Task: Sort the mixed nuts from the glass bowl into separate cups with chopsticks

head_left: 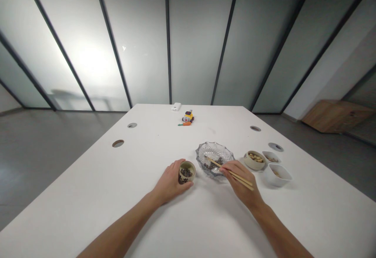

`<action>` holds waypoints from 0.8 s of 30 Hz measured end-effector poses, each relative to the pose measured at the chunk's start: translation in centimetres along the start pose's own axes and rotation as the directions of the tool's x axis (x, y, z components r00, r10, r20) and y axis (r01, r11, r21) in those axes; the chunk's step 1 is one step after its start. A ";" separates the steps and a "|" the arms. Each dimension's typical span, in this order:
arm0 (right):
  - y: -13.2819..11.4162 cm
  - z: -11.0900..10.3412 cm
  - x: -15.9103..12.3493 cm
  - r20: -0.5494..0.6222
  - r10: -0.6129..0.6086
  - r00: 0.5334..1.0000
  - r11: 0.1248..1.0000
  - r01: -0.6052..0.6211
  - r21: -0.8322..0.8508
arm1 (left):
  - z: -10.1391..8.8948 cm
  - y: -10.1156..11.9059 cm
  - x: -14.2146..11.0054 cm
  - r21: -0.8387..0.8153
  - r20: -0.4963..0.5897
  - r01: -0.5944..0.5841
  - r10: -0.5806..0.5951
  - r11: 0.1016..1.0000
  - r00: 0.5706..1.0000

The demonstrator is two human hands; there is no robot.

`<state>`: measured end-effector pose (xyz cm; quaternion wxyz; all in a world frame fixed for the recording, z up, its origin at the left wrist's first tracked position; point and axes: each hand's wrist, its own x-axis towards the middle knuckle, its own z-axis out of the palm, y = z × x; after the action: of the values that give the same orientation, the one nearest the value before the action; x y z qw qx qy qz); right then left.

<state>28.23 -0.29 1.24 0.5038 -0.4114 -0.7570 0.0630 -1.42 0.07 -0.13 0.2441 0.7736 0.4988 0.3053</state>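
My left hand [172, 181] is wrapped around the side of a small ceramic cup [190, 176], which stands on the table with several small dark round pieces inside. In my right hand [241, 181] is a pair of wooden chopsticks [216, 162]. Their tips reach into a scalloped clear glass bowl [208, 147], where more dark pieces [209, 166] lie toward the near side. Whether the tips pinch one of these pieces is too small to tell. The bowl sits just right of the cup, apart from it.
Right of the glass bowl stand a ceramic bowl [255, 165] of pale nut-like pieces and two white dishes [279, 179] with small contents. Farther back on the white table [141, 160] are a toy vehicle [188, 117], an orange-handled screwdriver [185, 124] and a white box [176, 107].
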 end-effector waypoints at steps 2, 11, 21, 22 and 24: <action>0.1 0.0 0.0 0.000 0.006 1.000 1.000 -0.006 0.006 | 0.0 0.0 0.0 -0.004 -0.004 -0.002 0.002 1.000 1.000; -0.1 0.2 0.0 0.006 -0.011 1.000 0.999 0.011 0.043 | -0.1 0.2 0.0 -0.013 0.003 0.006 -0.006 1.000 1.000; 0.0 0.1 0.0 -0.018 -0.042 0.999 0.999 0.043 0.029 | -0.2 0.2 0.0 -0.006 -0.003 0.000 0.000 1.000 1.000; 0.0 0.1 0.0 -0.022 -0.047 0.999 0.999 0.048 0.027 | -0.2 0.2 0.0 -0.006 -0.001 0.000 0.000 1.000 1.000; 0.0 0.1 0.0 -0.025 -0.057 0.998 0.998 0.058 0.023 | -0.2 0.2 0.0 -0.003 0.004 0.008 -0.008 1.000 1.000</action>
<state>28.14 -0.23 1.23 0.5195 -0.3841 -0.7615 0.0525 -1.43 -0.02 0.17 0.2476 0.7717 0.5010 0.3035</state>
